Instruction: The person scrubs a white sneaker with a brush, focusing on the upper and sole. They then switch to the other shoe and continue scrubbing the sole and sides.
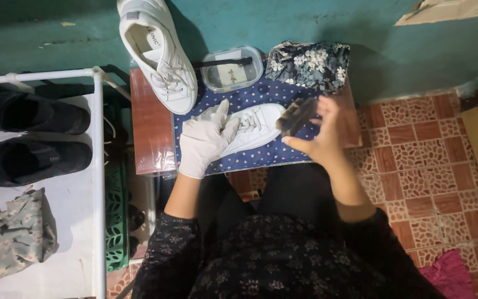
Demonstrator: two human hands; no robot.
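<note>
My left hand [204,138], in a white glove, rests on the heel end of a white sneaker [255,126] and holds it on a blue dotted cloth [261,94]. A dark brush [297,115] is gripped in my bare right hand [323,133], just off the sneaker's toe. The other white sneaker [159,52] leans upright against the green wall, its toe on the small wooden table [149,127].
A clear plastic box [232,69] and a flowered pouch [310,63] sit at the table's back. On the left a white rack [92,166] holds two black shoes [29,135] and a flowered bag [15,235]. Red tiled floor [427,160] lies to the right.
</note>
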